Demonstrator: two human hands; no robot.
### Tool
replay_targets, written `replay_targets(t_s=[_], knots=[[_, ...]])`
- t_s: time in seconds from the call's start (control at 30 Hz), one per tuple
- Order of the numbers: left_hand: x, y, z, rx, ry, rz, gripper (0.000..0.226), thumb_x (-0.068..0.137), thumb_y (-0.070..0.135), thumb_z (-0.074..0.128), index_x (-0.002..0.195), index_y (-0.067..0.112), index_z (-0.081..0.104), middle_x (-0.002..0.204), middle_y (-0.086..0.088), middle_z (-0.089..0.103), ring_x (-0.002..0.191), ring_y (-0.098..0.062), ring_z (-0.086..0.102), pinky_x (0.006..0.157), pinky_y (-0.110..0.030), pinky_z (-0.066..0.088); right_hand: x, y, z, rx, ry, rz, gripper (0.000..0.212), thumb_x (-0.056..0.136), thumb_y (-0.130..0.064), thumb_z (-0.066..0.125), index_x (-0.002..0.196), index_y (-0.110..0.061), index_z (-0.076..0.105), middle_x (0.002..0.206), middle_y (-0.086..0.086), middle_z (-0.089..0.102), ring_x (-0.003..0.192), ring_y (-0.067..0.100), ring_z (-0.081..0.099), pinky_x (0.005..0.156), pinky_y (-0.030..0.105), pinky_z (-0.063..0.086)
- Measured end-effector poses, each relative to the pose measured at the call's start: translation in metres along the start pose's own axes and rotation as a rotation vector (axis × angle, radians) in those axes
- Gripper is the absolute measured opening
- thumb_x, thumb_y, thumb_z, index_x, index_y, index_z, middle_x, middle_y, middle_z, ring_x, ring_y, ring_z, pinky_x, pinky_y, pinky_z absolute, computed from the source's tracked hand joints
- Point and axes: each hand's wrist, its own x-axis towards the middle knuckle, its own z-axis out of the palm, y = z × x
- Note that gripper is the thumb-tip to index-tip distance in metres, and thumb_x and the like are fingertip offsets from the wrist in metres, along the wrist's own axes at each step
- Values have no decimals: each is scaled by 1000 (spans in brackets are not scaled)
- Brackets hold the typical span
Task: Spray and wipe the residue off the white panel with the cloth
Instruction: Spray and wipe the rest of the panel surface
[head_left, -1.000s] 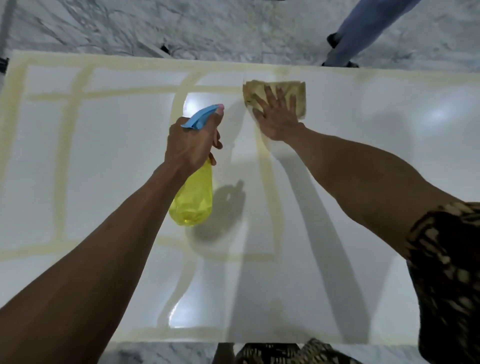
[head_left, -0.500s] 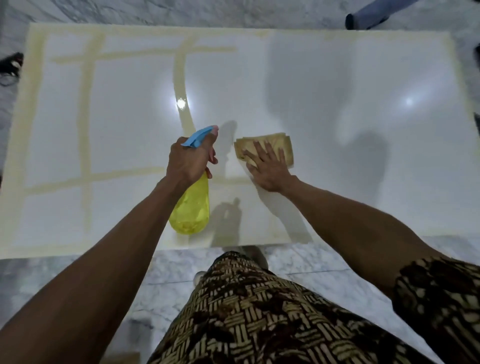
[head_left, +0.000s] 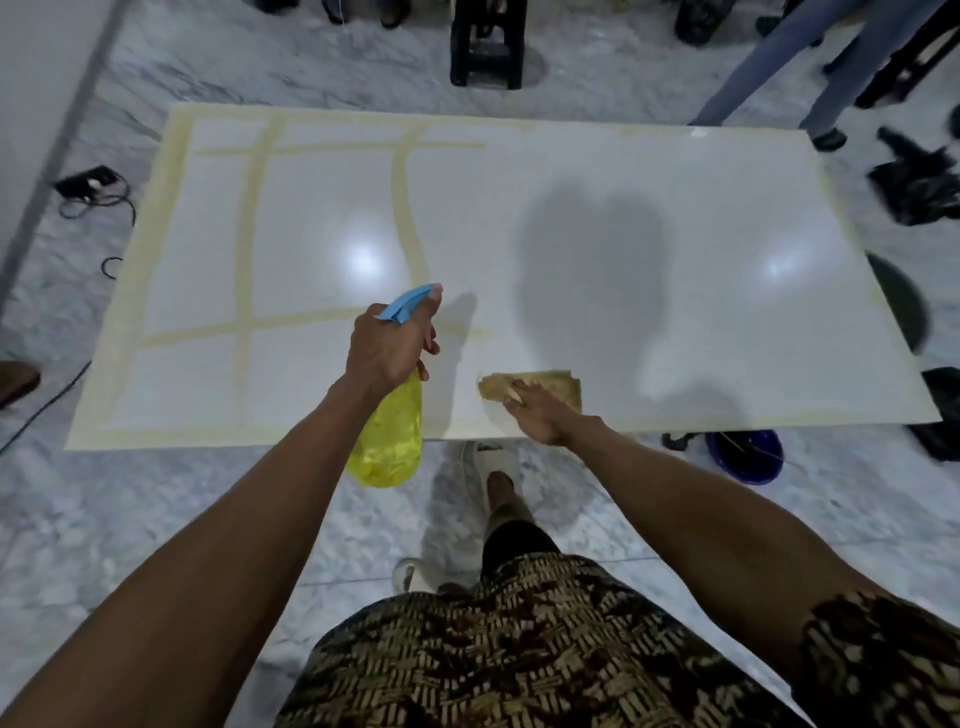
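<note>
panel (head_left: 597, 218): lies flat on the floor (head_left: 104, 519), long edges running left-right
cloth (head_left: 550, 383): on panel, near its near edge, about mid-length
right hand (head_left: 537, 413): flat on the cloth's near part
spray bottle (head_left: 388, 441): left of cloth, over panel's near edge, bottom hanging past it above the floor
left hand (head_left: 387, 345): around the bottle's top
residue lines (head_left: 248, 228): on panel's left half and along its edges
bucket (head_left: 744, 457): on floor just off the near edge, toward the right corner
stool (head_left: 485, 44): on floor behind the far edge
cables (head_left: 93, 192): on floor off the left edge
</note>
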Motion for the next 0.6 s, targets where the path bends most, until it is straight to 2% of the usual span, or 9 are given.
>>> replay_targets(t_s=[0.1,0.17,0.2,0.3,0.37,0.5,0.6], knots=[[-4,7,-14,14,0,46,67,102,61,67,92,-4,80,81,-16,79,74,-42,79,71,-56,68,-14,-31,-20,281,-17,-109,47,108,-44,24,150,-30,42,152,-9,38,141,17,34,117,36,22],[-3,15,-26,18,19,73,67,102,61,67,87,-4,78,82,-17,80,71,-42,78,69,-51,69,-15,-52,-50,461,84,-83,50,106,-50,32,139,-18,52,131,-4,53,123,21,50,106,42,39],[0,20,-32,23,31,90,67,102,61,66,85,-3,77,82,-16,80,70,-41,78,69,-49,69,-13,-61,-68,628,121,-88,49,105,-48,37,132,-12,56,124,1,60,116,24,57,101,44,45],[11,31,-50,51,72,127,68,101,66,65,84,1,77,80,-9,80,64,-35,78,69,-42,68,-10,-91,-125,1086,122,-225,45,106,-41,39,130,-9,60,119,6,69,109,22,67,95,39,55],[18,36,-59,51,80,136,70,98,68,66,82,1,77,79,-8,80,64,-32,78,70,-41,68,-5,-110,-153,1177,161,-268,45,106,-41,37,131,-12,60,124,7,69,112,23,67,95,40,55],[40,46,-67,-21,75,124,69,99,64,68,84,-2,76,82,-15,79,72,-36,79,67,-45,69,27,-130,-177,1205,263,-215,48,106,-46,35,131,-12,59,127,8,67,113,25,66,98,44,54],[66,49,-69,-62,70,85,68,99,61,70,87,-5,77,81,-15,78,76,-38,80,71,-52,69,62,-123,-171,1213,308,-84,44,105,-47,35,116,-14,62,118,7,68,105,24,66,97,44,54]])
